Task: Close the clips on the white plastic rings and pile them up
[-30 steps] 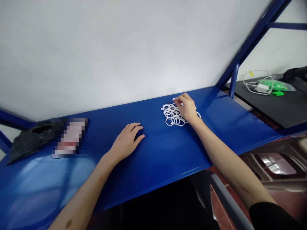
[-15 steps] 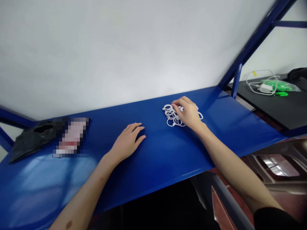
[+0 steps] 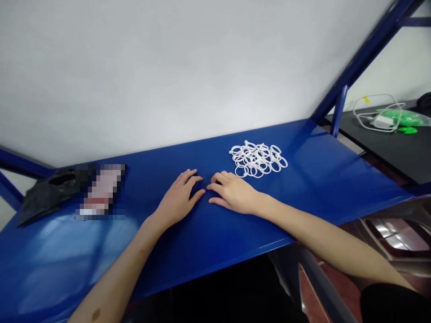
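A spread of several white plastic rings (image 3: 259, 159), each with a small knob, lies on the blue tabletop (image 3: 208, 242) toward the back right. My left hand (image 3: 182, 193) rests on the table left of the rings, its fingers apart and holding nothing. Just across a small gap, my right hand (image 3: 232, 190) lies palm down on the blue surface, fingers loosely bent and apart, with nothing visible in them. It sits in front and to the left of the rings, not touching them.
A black plastic bag (image 3: 50, 193) and a pixelated pinkish packet (image 3: 103, 188) lie at the table's left end. Behind rises a white wall (image 3: 168, 76). To the right, a black table (image 3: 380, 148) bears a white charger (image 3: 382, 121) and green material in clear plastic.
My right hand has left the rings and moved left and nearer, down to the table beside my left hand. The rings are fully uncovered. My left hand has stayed put.
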The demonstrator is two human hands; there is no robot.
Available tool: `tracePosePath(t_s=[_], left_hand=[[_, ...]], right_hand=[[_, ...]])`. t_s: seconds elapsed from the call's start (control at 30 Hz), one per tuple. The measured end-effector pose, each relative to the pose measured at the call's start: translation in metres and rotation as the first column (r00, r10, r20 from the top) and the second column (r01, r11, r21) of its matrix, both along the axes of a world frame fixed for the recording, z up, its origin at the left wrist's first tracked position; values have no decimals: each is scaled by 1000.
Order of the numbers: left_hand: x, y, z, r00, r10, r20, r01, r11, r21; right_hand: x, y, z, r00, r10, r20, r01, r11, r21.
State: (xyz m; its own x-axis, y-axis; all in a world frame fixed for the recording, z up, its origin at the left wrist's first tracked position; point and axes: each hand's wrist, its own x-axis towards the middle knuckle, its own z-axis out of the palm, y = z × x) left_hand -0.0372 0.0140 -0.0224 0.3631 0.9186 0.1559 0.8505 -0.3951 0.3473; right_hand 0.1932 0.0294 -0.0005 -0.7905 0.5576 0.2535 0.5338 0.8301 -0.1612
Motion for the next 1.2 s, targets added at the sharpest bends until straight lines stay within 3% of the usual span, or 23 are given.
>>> tracePosePath(t_s=[0.27, 0.37, 0.43, 0.53, 0.63, 0.73, 1.03, 1.2], left_hand=[[-2, 1, 1, 1000, -11, -8, 11, 1000, 6], [-2, 1, 2, 1000, -12, -16, 12, 1000, 7], [-2, 1, 3, 1000, -14, -20, 14, 1000, -2], [-1, 1, 4, 999, -20, -31, 19, 1000, -19], [-1, 1, 5, 998, -25, -50, 23, 999, -27], [-1, 1, 5, 997, -30, -70, 27, 999, -37], [-1, 0, 4, 996, -36, -80, 34, 999, -28], [1, 0, 7, 992, -33, -126, 26, 998, -55]], right_hand=[[1, 4, 5, 1000, 30, -3, -30, 999, -12], [21, 25, 11, 990, -92, -104, 95, 995, 24], [42, 43, 13, 935, -304, -180, 321, 944, 73], [72, 66, 8, 803, -580, -140, 591, 805, 51], [85, 76, -1, 724, -688, 50, 690, 722, -55], [85, 77, -6, 694, -709, 126, 720, 690, -75], [76, 69, -4, 700, -696, 159, 712, 698, -79], [61, 58, -5, 755, -633, 170, 646, 763, -27]])
